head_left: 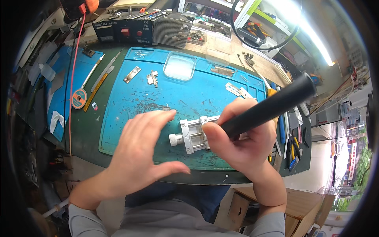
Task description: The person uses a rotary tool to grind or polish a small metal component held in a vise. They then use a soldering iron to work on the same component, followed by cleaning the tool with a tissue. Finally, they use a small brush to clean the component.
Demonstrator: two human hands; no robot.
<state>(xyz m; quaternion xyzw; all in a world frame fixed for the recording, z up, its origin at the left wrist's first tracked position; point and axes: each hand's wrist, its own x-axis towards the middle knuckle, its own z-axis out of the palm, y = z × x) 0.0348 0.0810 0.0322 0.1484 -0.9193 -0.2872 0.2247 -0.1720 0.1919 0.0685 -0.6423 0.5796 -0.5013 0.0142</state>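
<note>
My right hand (250, 144) is closed around a thick black cylindrical tool handle (272, 103), slanting up to the right; its working end is hidden behind my fingers. Below that hand, a small silver metal clamp fixture (189, 136) with a round knurled knob lies on the blue work mat (130, 106). My fingers cover its right part, so what it grips, if anything, cannot be made out. To the left of the knob hovers my left hand (138, 144), fingers and thumb apart, holding nothing.
Small metal parts (152, 78) and a clear plastic box (179, 66) sit toward the mat's back. Leftward are a solder spool (79, 98) and a yellow knife (98, 91). Pliers and other hand tools (293, 150) line the right edge. Behind stands a black powered unit (124, 33).
</note>
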